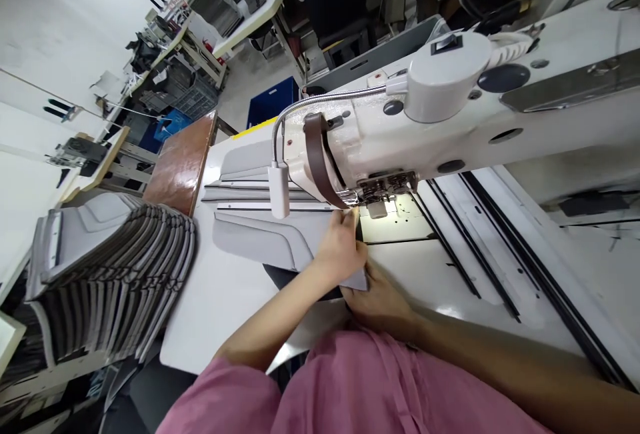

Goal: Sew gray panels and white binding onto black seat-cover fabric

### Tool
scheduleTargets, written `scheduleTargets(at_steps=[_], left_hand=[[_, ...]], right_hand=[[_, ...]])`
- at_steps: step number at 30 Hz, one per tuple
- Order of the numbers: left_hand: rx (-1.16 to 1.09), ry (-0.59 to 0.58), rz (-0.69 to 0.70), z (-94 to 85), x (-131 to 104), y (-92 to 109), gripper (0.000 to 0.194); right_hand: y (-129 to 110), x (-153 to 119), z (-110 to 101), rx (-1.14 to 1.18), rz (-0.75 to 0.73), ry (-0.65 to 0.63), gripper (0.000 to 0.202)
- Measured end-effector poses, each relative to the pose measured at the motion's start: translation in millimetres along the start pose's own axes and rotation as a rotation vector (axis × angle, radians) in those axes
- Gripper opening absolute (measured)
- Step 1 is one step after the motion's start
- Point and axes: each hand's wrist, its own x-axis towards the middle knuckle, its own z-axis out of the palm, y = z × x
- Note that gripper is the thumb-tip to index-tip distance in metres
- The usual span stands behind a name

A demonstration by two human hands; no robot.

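A grey fabric panel [255, 242] with curved seams lies on the white sewing table, its right end at the sewing machine [370, 147]. My left hand [341, 247] is closed on the panel's edge, fingertips close to the needle area. Just below it, my right hand [376, 297] grips the panel's near corner, with some fingers hidden beneath the fabric. Dark material [280, 277] shows under the panel. More grey panels [250, 164] lie behind it, partly covered by the machine head. A small white lamp [279, 191] on a bent metal neck hangs over the work.
At the left stands a tall stack of grey panels [120, 281]. Long black strips [480, 247] run across the table's right side. A brown board [180, 157] and a blue bin [273, 102] are beyond the table. Other worktables stand farther back.
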Motion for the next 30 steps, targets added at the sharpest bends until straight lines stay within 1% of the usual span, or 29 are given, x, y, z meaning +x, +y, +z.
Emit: scheduleTargets(at_steps=[2,3,5,7,9,11,14,18,22,24,28,30], left_hand=[[-0.026,-0.045,-0.009,0.7,-20,1,0.064],[-0.045,-0.079,-0.017,0.9,-30,1,0.068],[-0.099,-0.104,-0.033,3.6,-45,0,0.068],[-0.142,-0.047,-0.041,10.6,-53,-3,0.062],[-0.142,0.046,-0.019,20.2,-54,-5,0.056],[-0.132,0.112,0.034,28.5,-53,-8,0.049],[-0.122,0.141,0.114,33.5,-48,-10,0.039],[-0.051,0.138,0.166,31.7,-37,-13,0.035],[0.039,0.124,0.176,30.5,-23,-16,0.035],[0.077,0.12,0.177,29.6,-16,-17,0.035],[0.101,0.14,0.199,23.6,-4,-20,0.036],[0.108,0.163,0.219,19.2,1,-23,0.032]], right_hand=[[-10,-8,1,-0.035,0.032,0.048,0.022],[-15,-11,2,-0.045,0.032,0.07,0.024],[-22,-17,2,-0.039,0.016,0.08,0.029],[-24,-19,2,0.001,-0.002,0.071,0.036],[-22,-18,2,0.022,-0.003,0.086,0.04],[-18,-17,2,0.014,-0.014,0.12,0.042],[-12,-14,1,0.031,-0.027,0.121,0.04],[-4,-8,-3,0.058,-0.047,0.032,0.045],[3,0,-6,0.116,-0.045,-0.067,0.058],[7,5,-7,0.138,-0.025,-0.101,0.06],[11,15,-6,0.141,0.039,-0.139,0.058],[12,20,-5,0.151,0.076,-0.135,0.059]])
